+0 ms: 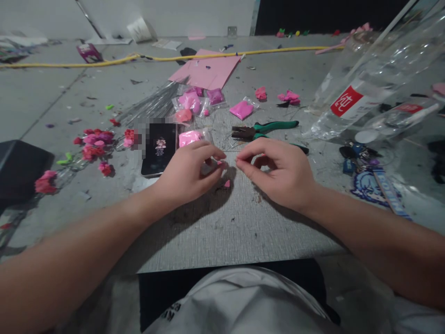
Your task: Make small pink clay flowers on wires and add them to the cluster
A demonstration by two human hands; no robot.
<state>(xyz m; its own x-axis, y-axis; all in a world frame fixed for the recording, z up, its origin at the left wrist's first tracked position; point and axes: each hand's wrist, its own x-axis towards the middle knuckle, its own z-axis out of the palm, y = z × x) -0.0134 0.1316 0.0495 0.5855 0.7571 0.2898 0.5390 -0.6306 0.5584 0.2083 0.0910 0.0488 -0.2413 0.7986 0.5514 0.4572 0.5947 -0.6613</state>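
My left hand (189, 169) is above the grey board (208, 232), thumb and fingers closed around a small pink piece of modelling clay (219, 163) that barely shows. Facing it, my right hand (281, 171) is pinched at thumb and forefinger; what is between those tips is too small to make out. Beneath the hands lies a pink scrap (227, 183). A dark phone (159, 150) is beside my left wrist, next to a clear packet of pink clay (190, 138). Green-handled pliers (248, 131) rest just beyond my right hand.
Clay flowers (93, 144) on wires lie to the left, near a bundle of thin wires (149, 104). More clay packets (242, 108) and a pink sheet (208, 69) are farther back. Plastic bottles (358, 102) and keychains (371, 185) occupy the right. A yellow cable (208, 56) crosses behind.
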